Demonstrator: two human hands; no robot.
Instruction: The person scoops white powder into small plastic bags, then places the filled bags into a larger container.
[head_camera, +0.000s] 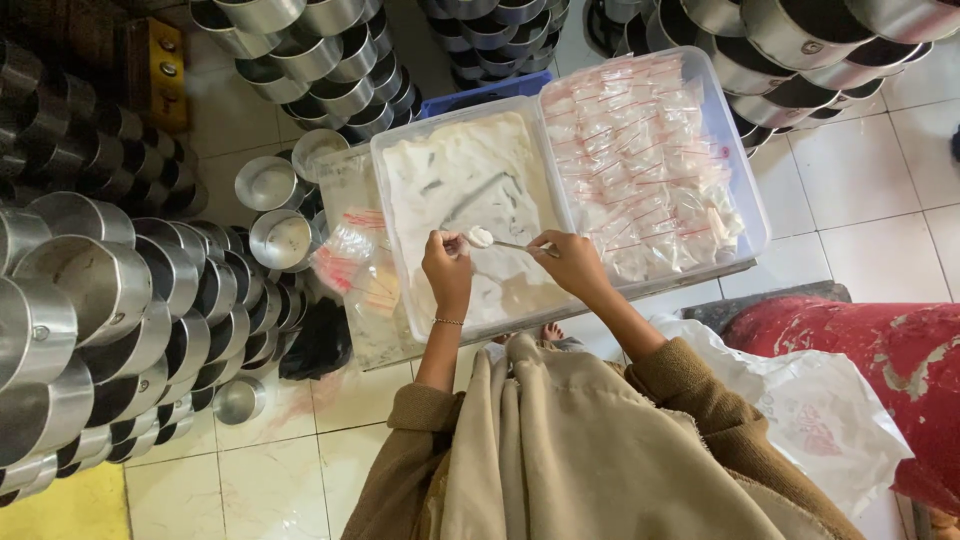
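My right hand (572, 262) grips a metal spoon (497, 241) heaped with white powder, its bowl pointing left. My left hand (447, 266) pinches a small clear bag (452, 240) right at the spoon's tip. Both hands hover over a clear plastic bin of white powder (400, 260). Beside it on the right, a second clear bin (752, 200) holds several small filled zip bags with red strips.
Stacks of shiny metal pots (110, 290) crowd the left side and the top. A bundle of empty zip bags (352, 262) lies left of the powder bin. A red cushion (880, 360) and a white plastic bag (810, 410) lie at the right on the white tiled floor.
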